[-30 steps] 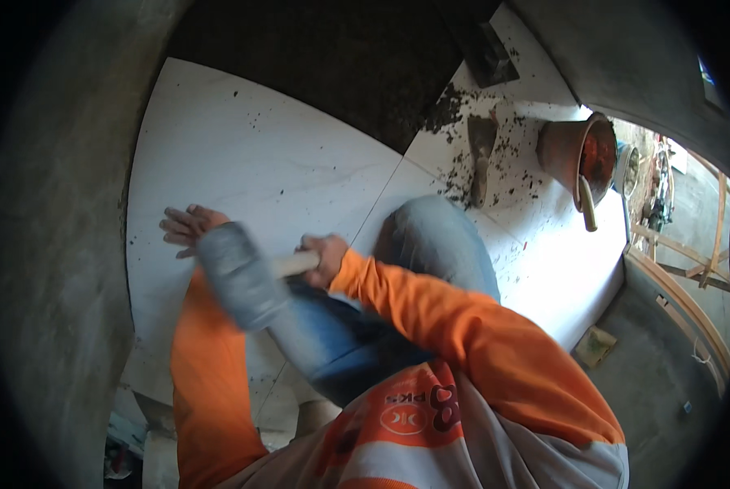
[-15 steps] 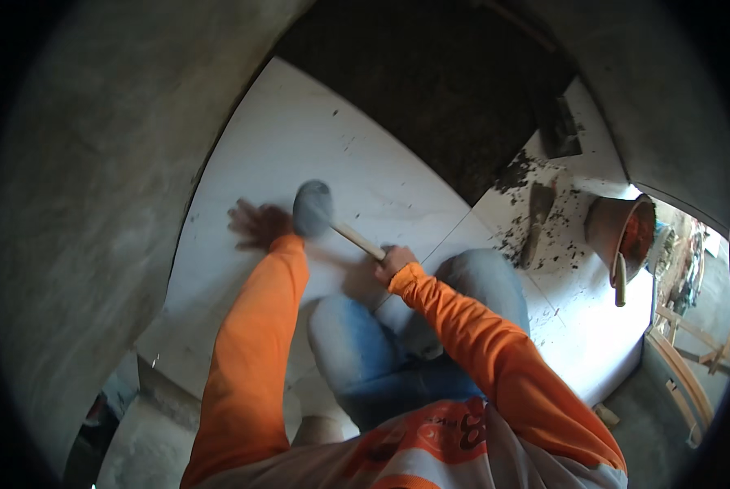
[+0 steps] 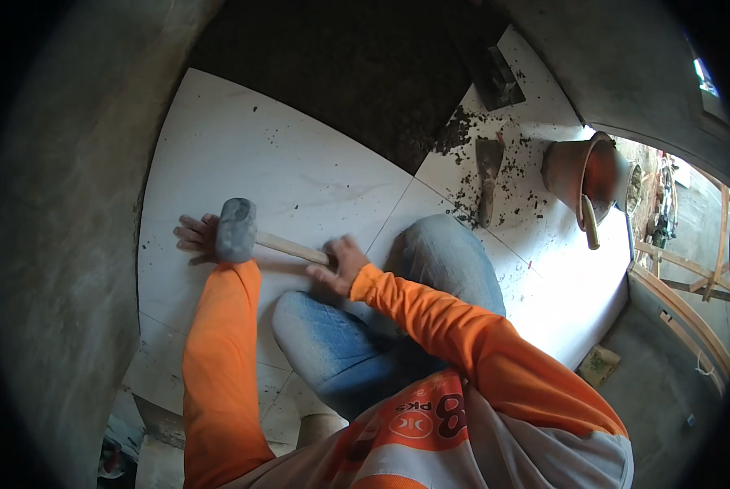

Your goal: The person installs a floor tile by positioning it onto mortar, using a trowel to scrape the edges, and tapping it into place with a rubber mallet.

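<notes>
A rubber mallet (image 3: 237,231) with a grey head and pale wooden handle shows over the white floor tile (image 3: 275,163). The handle's end lies between the thumb and fingers of my right hand (image 3: 345,265), in a loose hold. My left hand (image 3: 195,236) rests palm down on the tile near the wall, fingers spread. The mallet head covers part of its wrist side; whether it touches the wrist I cannot tell. Dark bits of mortar dot the tile's surface.
Dark mortar bed (image 3: 324,73) lies beyond the tile. To the right are a putty knife (image 3: 487,175), a trowel (image 3: 499,81), mortar crumbs and a tilted bucket (image 3: 573,175) with a handle sticking out. A bare wall (image 3: 63,204) rises at left. My knees (image 3: 454,253) are on the tiles.
The view has shifted, so the scene sits further left and lower down in parts. The mallet head now shows closer to my left wrist, and my right hand's fingers have loosened around the handle.
</notes>
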`<move>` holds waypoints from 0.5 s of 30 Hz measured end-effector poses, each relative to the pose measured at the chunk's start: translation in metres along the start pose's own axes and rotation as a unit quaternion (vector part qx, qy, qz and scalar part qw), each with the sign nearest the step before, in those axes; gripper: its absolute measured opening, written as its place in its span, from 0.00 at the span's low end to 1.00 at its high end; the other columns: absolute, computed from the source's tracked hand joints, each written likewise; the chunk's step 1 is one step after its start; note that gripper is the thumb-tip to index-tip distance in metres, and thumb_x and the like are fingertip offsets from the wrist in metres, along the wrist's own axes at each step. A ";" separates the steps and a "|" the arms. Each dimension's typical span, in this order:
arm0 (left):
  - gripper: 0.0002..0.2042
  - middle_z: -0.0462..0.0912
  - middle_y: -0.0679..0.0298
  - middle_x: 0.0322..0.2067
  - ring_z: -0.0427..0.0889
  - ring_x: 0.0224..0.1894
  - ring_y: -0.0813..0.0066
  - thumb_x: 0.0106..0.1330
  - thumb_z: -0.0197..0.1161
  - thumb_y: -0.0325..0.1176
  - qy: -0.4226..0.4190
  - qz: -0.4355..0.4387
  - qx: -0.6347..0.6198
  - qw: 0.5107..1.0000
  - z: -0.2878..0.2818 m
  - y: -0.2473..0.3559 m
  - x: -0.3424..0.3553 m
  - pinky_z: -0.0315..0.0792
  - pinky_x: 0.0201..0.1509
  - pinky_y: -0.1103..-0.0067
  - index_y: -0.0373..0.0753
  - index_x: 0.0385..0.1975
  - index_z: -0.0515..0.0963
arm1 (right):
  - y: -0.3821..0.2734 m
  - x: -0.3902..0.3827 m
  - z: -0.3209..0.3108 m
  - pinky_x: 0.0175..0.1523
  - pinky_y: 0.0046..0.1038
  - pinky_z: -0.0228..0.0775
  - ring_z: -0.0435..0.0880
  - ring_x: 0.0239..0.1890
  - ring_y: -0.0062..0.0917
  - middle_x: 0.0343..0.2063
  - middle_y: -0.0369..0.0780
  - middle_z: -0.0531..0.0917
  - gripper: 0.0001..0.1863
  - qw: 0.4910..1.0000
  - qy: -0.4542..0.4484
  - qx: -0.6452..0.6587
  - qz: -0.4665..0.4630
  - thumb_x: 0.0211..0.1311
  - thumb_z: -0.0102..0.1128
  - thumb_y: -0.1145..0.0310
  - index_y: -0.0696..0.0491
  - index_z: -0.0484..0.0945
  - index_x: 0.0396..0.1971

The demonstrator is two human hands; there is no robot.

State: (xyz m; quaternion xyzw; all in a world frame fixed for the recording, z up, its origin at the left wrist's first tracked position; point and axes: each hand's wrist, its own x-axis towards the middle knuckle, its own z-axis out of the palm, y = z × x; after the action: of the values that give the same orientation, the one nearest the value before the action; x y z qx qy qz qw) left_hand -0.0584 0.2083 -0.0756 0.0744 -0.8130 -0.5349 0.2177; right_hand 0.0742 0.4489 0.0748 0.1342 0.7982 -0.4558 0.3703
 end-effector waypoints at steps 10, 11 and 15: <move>0.31 0.40 0.59 0.68 0.44 0.69 0.55 0.66 0.36 0.53 -0.144 -0.173 0.732 0.643 0.014 0.074 0.012 0.50 0.62 0.47 0.47 0.67 0.44 | 0.009 0.037 0.012 0.67 0.44 0.39 0.43 0.66 0.54 0.62 0.63 0.46 0.41 0.863 0.434 -0.157 0.204 0.59 0.45 0.50 0.70 0.48 0.60; 0.31 0.39 0.60 0.68 0.42 0.69 0.56 0.66 0.36 0.52 -0.143 -0.178 0.741 0.631 0.016 0.068 0.013 0.49 0.63 0.48 0.48 0.67 0.44 | 0.008 0.041 0.015 0.68 0.47 0.33 0.42 0.66 0.55 0.63 0.62 0.43 0.43 0.870 0.438 -0.123 0.189 0.57 0.48 0.51 0.68 0.46 0.62; 0.32 0.38 0.63 0.68 0.43 0.69 0.57 0.66 0.40 0.53 -0.083 -0.161 0.731 0.658 0.013 0.060 0.010 0.51 0.63 0.49 0.51 0.67 0.42 | 0.000 0.033 0.008 0.67 0.47 0.33 0.43 0.66 0.54 0.63 0.62 0.45 0.42 0.883 0.423 -0.091 0.180 0.56 0.49 0.53 0.66 0.46 0.62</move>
State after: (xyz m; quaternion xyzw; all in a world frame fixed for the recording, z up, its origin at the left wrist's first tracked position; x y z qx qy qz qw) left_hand -0.0661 0.2406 -0.0231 0.2950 -0.9318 0.2016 -0.0646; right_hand 0.0551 0.4386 0.0486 0.4215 0.8789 -0.2069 0.0838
